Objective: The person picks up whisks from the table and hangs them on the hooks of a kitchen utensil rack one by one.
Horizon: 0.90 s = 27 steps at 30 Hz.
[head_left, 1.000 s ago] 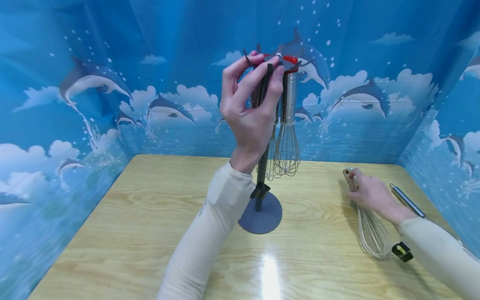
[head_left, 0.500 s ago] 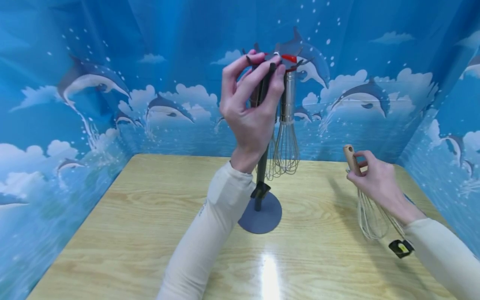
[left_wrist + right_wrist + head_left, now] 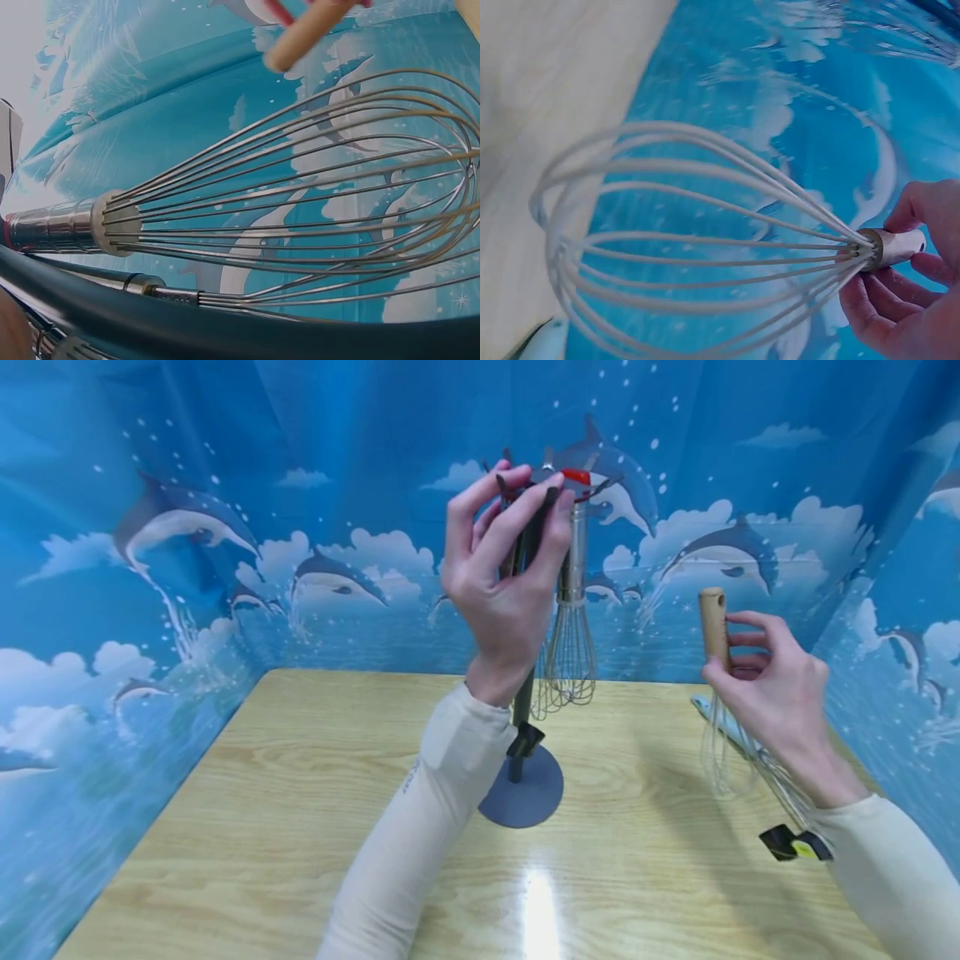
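1. The left hand is raised at the top of the grey utensil stand, fingers curled round the dark post and hooks there. The stand rests on a small round base near the middle of the bench — if that grip pulls sideways, the whole stand could tip or skate across the glossy wood.

2. A steel-handled whisk hangs from the red-topped hooks just right of that hand, with another set of wires partly hidden behind the post. In the left wrist view its wire cage fills the frame, very near the hand; a bump of the knuckles could set it swinging or knock it off its hook.

3. The right hand holds the wooden-handled whisk off the bench, well to the right of the stand, handle up and wires hanging down. The fingers are wrapped round the handle near its lower end, as the right wrist view shows — a low hold, so the whisk could pivot in the fingers.

4. Its loose wire loops might tangle with the hanging whisk if brought in close, and whether the handle has a hanging loop cannot be told.

5. A black tag lies by the right sleeve and could be swept off the edge.
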### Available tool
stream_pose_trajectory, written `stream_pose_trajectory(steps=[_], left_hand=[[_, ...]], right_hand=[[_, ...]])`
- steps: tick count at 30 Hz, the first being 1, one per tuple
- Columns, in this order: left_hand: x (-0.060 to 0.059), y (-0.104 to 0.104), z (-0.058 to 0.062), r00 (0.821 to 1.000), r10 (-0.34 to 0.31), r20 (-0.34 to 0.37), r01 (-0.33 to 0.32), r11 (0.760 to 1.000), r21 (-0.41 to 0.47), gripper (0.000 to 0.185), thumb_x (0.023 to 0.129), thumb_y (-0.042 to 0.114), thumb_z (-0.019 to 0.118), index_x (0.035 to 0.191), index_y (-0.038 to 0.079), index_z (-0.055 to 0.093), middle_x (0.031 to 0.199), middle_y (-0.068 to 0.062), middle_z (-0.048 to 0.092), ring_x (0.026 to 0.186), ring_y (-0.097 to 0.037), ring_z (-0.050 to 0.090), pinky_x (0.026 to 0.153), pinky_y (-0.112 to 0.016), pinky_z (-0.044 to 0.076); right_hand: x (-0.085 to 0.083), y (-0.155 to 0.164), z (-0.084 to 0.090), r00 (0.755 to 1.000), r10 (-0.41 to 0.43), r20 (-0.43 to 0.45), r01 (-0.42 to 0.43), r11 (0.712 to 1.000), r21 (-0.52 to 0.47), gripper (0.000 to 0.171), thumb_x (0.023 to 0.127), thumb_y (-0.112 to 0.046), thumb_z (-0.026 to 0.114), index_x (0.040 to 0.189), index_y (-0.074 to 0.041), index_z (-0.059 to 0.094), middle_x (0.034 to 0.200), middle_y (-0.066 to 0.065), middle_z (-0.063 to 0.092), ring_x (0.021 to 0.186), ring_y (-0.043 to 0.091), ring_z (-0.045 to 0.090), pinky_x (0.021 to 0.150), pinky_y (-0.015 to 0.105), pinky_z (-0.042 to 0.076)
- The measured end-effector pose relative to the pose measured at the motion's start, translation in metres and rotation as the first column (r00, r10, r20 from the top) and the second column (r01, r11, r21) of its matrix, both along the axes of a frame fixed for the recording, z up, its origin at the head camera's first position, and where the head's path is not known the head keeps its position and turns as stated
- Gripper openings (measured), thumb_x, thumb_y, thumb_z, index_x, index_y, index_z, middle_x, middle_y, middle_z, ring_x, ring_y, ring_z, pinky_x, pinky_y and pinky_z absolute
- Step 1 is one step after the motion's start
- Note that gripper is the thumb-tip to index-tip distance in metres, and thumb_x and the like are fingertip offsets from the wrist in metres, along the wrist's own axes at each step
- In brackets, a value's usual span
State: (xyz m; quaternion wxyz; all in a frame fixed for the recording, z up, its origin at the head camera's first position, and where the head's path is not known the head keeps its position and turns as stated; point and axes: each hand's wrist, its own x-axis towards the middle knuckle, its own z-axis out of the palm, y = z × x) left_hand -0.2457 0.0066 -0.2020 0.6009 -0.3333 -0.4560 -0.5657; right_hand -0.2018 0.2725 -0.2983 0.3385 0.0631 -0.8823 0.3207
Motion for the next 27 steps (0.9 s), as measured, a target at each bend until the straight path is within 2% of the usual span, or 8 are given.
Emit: stream_pose_trajectory(steps=[4, 10, 14, 17, 21, 27], left_hand=[[0.0, 0.0, 0.0, 0.999, 0.033, -0.01, -0.034, 0.999, -0.008, 0.017, 0.082, -0.008, 0.077, 0.096, -0.015, 0.073, 0.113, -0.034, 0.06, 0.12, -0.042, 0.064, 0.106, -0.035, 0.057], [0.001, 0.001, 0.002, 0.991, 0.128, -0.042, -0.129, 0.991, -0.019, 0.015, 0.082, -0.006, 0.078, 0.095, -0.013, 0.075, 0.111, -0.033, 0.062, 0.115, -0.04, 0.066, 0.111, -0.034, 0.053], [0.002, 0.003, 0.001, 0.983, 0.179, -0.035, -0.18, 0.983, -0.03, 0.015, 0.083, -0.004, 0.079, 0.096, -0.011, 0.076, 0.111, -0.031, 0.063, 0.117, -0.04, 0.063, 0.113, -0.033, 0.051], [0.002, 0.004, 0.001, 0.981, 0.192, -0.026, -0.193, 0.981, -0.035, 0.015, 0.084, -0.002, 0.079, 0.097, -0.01, 0.077, 0.111, -0.03, 0.063, 0.118, -0.039, 0.062, 0.114, -0.032, 0.05], [0.002, 0.004, 0.0, 0.983, 0.185, -0.015, -0.186, 0.982, -0.041, 0.016, 0.084, -0.001, 0.079, 0.098, -0.009, 0.077, 0.111, -0.029, 0.062, 0.118, -0.039, 0.062, 0.111, -0.031, 0.052], [0.001, 0.002, -0.002, 0.985, 0.175, -0.011, -0.175, 0.983, -0.047, 0.021, 0.082, -0.001, 0.08, 0.101, -0.009, 0.076, 0.112, -0.029, 0.06, 0.118, -0.037, 0.063, 0.108, -0.031, 0.053]], right_hand=[[0.003, -0.012, 0.011, 0.997, 0.032, -0.072, -0.037, 0.997, -0.075, 0.052, 0.088, -0.006, 0.069, 0.138, -0.011, 0.06, 0.113, 0.027, 0.072, 0.075, -0.027, 0.054, 0.071, -0.006, 0.043], [0.008, -0.031, 0.028, 0.987, 0.058, -0.147, -0.081, 0.985, -0.152, 0.052, 0.088, -0.007, 0.071, 0.137, -0.021, 0.063, 0.111, 0.017, 0.072, 0.081, -0.017, 0.062, 0.076, -0.001, 0.049], [0.011, -0.042, 0.038, 0.979, 0.09, -0.184, -0.126, 0.974, -0.191, 0.051, 0.088, -0.007, 0.072, 0.136, -0.021, 0.063, 0.111, -0.003, 0.07, 0.083, -0.011, 0.066, 0.078, 0.002, 0.052], [0.013, -0.048, 0.044, 0.969, 0.123, -0.214, -0.171, 0.959, -0.224, 0.051, 0.087, -0.005, 0.071, 0.135, -0.018, 0.064, 0.112, -0.014, 0.067, 0.084, -0.007, 0.068, 0.079, 0.004, 0.054], [0.013, -0.056, 0.051, 0.954, 0.161, -0.254, -0.227, 0.94, -0.257, 0.051, 0.087, -0.001, 0.071, 0.135, -0.013, 0.064, 0.111, -0.014, 0.067, 0.084, -0.004, 0.07, 0.08, 0.006, 0.055], [0.015, -0.068, 0.062, 0.945, 0.197, -0.262, -0.276, 0.909, -0.313, 0.049, 0.087, 0.003, 0.07, 0.134, -0.01, 0.064, 0.112, -0.008, 0.07, 0.085, 0.002, 0.072, 0.081, 0.009, 0.058]])
